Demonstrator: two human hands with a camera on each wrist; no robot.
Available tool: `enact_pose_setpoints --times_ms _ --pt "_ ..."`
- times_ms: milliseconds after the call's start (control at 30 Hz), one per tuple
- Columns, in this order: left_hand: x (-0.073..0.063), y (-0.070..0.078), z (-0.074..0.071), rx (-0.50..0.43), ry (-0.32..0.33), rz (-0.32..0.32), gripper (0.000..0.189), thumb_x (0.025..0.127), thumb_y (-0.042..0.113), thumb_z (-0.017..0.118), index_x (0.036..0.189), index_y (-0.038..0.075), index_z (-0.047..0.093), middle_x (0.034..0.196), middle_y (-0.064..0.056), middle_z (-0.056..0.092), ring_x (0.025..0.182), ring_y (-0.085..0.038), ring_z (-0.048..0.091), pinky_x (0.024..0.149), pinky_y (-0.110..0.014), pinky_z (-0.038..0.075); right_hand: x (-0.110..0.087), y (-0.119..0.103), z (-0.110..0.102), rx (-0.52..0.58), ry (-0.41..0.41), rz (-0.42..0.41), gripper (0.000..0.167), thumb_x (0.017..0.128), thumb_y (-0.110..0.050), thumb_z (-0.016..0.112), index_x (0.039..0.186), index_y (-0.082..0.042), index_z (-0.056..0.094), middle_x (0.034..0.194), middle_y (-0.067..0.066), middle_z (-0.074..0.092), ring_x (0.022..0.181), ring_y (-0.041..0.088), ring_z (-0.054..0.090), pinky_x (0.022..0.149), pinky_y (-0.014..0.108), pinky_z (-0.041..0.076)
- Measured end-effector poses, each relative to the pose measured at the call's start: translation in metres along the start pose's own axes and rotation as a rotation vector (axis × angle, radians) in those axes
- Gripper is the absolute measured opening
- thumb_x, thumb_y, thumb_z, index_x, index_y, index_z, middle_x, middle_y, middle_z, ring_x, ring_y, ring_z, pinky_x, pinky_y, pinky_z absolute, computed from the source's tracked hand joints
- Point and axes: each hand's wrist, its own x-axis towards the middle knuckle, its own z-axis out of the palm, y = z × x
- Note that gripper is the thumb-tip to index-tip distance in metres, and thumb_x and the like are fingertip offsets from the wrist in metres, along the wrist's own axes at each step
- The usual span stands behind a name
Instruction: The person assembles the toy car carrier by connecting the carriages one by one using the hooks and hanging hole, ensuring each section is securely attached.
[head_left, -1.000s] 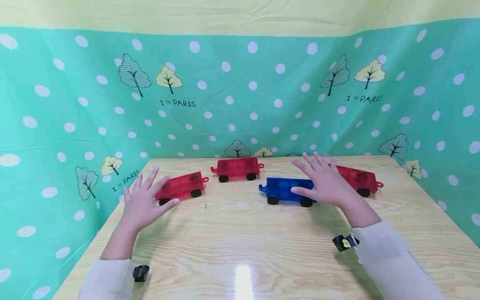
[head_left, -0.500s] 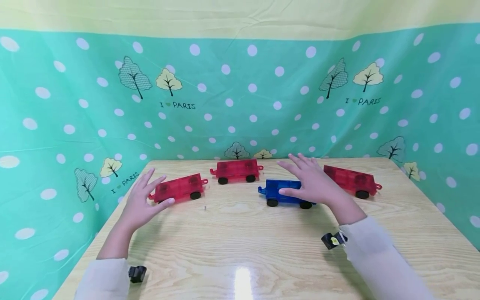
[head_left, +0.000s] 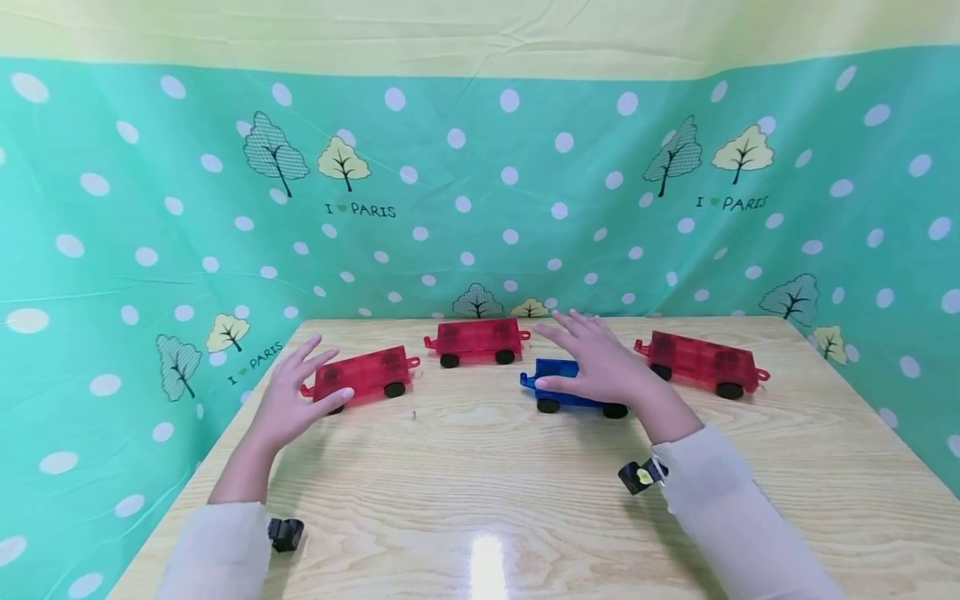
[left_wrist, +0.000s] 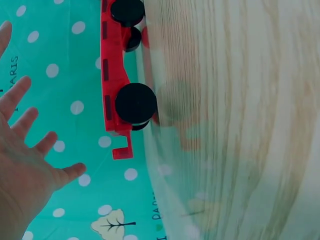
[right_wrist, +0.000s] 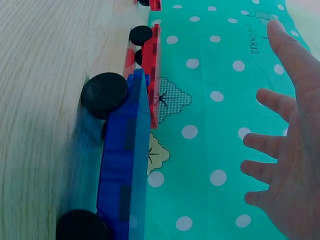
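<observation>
My left hand [head_left: 288, 407] hovers with spread fingers at the near left end of a red toy train car [head_left: 363, 375]. In the left wrist view that hand [left_wrist: 27, 165] is apart from the red car [left_wrist: 114, 75], whose hook points toward the near end. Over a blue toy train car [head_left: 555, 371] hangs my right hand [head_left: 600, 362], fingers extended, hiding part of the car's top. The right wrist view shows a gap between this hand [right_wrist: 290, 135] and the blue car [right_wrist: 120, 165]. Neither hand holds anything.
Another red train car [head_left: 478, 340] stands at the back middle, and one more red car [head_left: 705, 363] at the right. All stand on a wooden table [head_left: 450, 475]. A green dotted cloth [head_left: 450, 208] hangs behind and at both sides. A tiny speck [head_left: 414, 414] lies near the left car.
My right hand has moved left across the blue car, uncovering the red car at the right. My left hand has stayed nearly in place, its fingers drawn a little closer together. The cars stand still.
</observation>
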Motion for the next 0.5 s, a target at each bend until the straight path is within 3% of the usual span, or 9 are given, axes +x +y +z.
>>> enact_pose_setpoints --times_ms 233,500 --pt "0.002 -0.003 0.006 -0.055 0.003 -0.055 0.068 0.085 0.037 0.074 0.142 0.008 0.050 0.155 -0.015 0.030 0.139 -0.044 0.023 0.095 -0.071 0.036 0.008 -0.003 0.007 0.034 -0.006 -0.006 0.085 0.085 -0.065 0.061 0.153 -0.022 0.035 0.159 0.015 0.023 0.145 0.039 0.017 0.115 0.060 0.009" --pt "0.009 -0.006 0.012 -0.085 -0.005 -0.081 0.070 0.083 0.041 0.076 0.142 0.011 0.052 0.152 -0.014 0.034 0.138 -0.041 0.027 0.098 -0.069 0.034 0.019 -0.006 0.015 0.151 -0.030 0.004 0.083 0.085 -0.056 0.068 0.153 -0.023 0.035 0.159 0.015 0.023 0.144 0.040 0.017 0.110 0.064 0.020"
